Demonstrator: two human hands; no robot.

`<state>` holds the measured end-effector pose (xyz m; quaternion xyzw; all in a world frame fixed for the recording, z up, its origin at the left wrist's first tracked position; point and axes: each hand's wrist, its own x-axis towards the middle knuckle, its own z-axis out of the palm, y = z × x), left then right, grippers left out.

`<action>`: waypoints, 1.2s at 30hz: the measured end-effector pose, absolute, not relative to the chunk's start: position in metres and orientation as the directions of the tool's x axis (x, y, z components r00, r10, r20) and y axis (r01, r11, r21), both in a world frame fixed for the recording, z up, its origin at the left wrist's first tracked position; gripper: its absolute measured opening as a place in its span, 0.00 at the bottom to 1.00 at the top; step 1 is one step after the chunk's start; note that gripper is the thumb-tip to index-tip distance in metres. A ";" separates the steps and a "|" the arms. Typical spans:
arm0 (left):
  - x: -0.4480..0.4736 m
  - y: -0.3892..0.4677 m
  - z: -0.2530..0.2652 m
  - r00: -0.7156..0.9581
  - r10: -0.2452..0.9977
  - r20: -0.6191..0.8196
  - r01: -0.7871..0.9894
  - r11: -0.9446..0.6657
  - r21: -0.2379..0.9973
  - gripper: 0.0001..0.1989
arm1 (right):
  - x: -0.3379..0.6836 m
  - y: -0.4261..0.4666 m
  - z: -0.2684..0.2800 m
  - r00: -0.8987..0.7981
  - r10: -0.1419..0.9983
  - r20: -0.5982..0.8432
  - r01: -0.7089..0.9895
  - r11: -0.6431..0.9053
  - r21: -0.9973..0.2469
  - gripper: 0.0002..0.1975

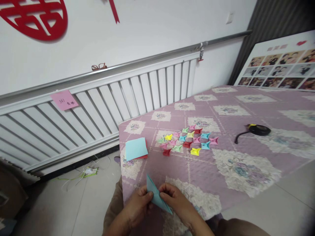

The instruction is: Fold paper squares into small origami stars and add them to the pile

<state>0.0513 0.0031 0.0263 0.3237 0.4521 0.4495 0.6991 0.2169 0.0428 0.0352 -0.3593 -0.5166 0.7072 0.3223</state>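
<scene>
A light blue sheet of paper, folded into a triangle, is held just above the near edge of the table. My left hand pinches its left side between thumb and fingers. On the other side my right hand is closed on the fold, thumb and forefinger pressed together. Beyond my hands lie several small folded paper pieces in pink, red, yellow, green and blue, among them a yellow folded piece. To their left sits a stack of square paper, blue on top with red showing beneath.
A purple floral tablecloth covers the table. A black and yellow tape measure lies at the right. Behind stands a white radiator with a pink note; glasses rest on the pipe. A power strip is on the floor.
</scene>
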 end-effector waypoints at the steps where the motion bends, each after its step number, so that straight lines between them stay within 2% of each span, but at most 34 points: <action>1: 0.051 0.003 0.026 0.187 0.920 -0.343 -0.327 0.388 0.862 0.23 | 0.217 0.043 0.035 -0.528 0.831 -0.175 -0.075 -0.250 -0.965 0.08; 6: 0.048 0.004 0.020 0.187 0.924 -0.332 -0.290 0.375 0.880 0.22 | 0.216 0.042 0.035 -0.536 0.832 -0.145 -0.010 -0.178 -0.984 0.04; 15: 0.042 0.006 0.015 0.175 0.925 -0.338 -0.172 0.367 0.914 0.17 | 0.213 0.040 0.029 -0.486 0.870 -0.081 0.106 -0.034 -0.994 0.07; 18: 0.042 0.005 0.015 0.192 0.928 -0.320 -0.236 0.360 0.903 0.16 | 0.214 0.040 0.029 -0.487 0.871 -0.066 0.117 -0.010 -0.993 0.08; 23: 0.044 0.002 0.019 0.226 0.923 -0.313 -0.371 0.378 0.848 0.18 | 0.216 0.041 0.027 -0.532 0.843 -0.076 0.051 -0.057 -0.997 0.09; 36: 0.040 0.000 0.016 0.263 0.911 -0.317 -0.468 0.408 0.784 0.13 | 0.216 0.042 0.024 -0.582 0.812 -0.050 -0.058 -0.102 -0.993 0.11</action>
